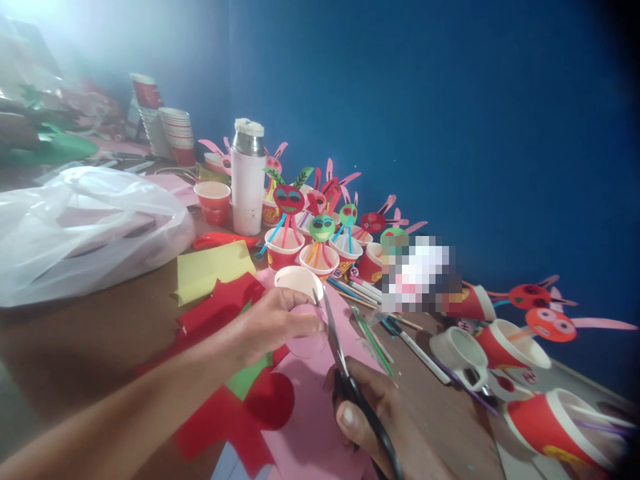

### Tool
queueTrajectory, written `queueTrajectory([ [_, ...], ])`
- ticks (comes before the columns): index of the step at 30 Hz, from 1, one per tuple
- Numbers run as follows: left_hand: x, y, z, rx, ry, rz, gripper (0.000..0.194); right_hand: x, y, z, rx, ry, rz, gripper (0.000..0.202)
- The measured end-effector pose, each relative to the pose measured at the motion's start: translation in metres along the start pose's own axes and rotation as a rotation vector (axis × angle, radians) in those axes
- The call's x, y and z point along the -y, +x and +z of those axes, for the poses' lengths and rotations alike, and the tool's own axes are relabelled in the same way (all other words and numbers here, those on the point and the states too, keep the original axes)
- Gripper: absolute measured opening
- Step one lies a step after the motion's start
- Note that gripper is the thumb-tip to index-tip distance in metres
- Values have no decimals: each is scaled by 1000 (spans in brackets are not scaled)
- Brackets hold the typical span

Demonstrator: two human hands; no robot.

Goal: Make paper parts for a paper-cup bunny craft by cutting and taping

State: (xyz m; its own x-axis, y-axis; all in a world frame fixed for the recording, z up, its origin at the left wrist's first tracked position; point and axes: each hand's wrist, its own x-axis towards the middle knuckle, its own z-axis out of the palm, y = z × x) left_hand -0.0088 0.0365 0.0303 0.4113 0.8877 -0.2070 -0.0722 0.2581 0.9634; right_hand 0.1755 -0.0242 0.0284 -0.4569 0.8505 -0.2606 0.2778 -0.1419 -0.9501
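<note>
My left hand (280,323) pinches a small rounded piece of pink paper (306,345) between thumb and fingers. In my right hand (373,407) is a pair of black-handled scissors (336,337), blades apart and pointing up beside the left fingertips. Whether the blades touch the pink piece I cannot tell. Beneath both hands lies a larger pink sheet (295,440). Red paper scraps (220,420), a red paper circle (270,400) and a bit of green paper (247,377) lie under and beside my left forearm. A paper cup (299,281) stands just behind my left hand.
Several red paper cups (284,257) with straws and paper faces line the blue wall. A white flask (249,180), stacked cups (177,137) and a plastic bag (90,233) stand at the back left. Pens (417,350) and a white mug (459,353) are on the right.
</note>
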Motion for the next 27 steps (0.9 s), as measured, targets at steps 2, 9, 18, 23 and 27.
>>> queueTrajectory([
  [2,0,0,0,0,4,-6,12,1,0,1,-16,7,18,48],
  [9,-2,0,1,-10,14,-12,14,0,-1,4,-48,48,30,49],
  [18,-1,0,0,-16,10,-13,14,-9,1,4,-59,85,8,50],
  [23,-2,-1,0,-6,19,12,14,-15,3,4,-44,132,-3,49],
  [27,-3,-1,1,-13,4,3,12,-19,4,4,-37,152,-3,49],
])
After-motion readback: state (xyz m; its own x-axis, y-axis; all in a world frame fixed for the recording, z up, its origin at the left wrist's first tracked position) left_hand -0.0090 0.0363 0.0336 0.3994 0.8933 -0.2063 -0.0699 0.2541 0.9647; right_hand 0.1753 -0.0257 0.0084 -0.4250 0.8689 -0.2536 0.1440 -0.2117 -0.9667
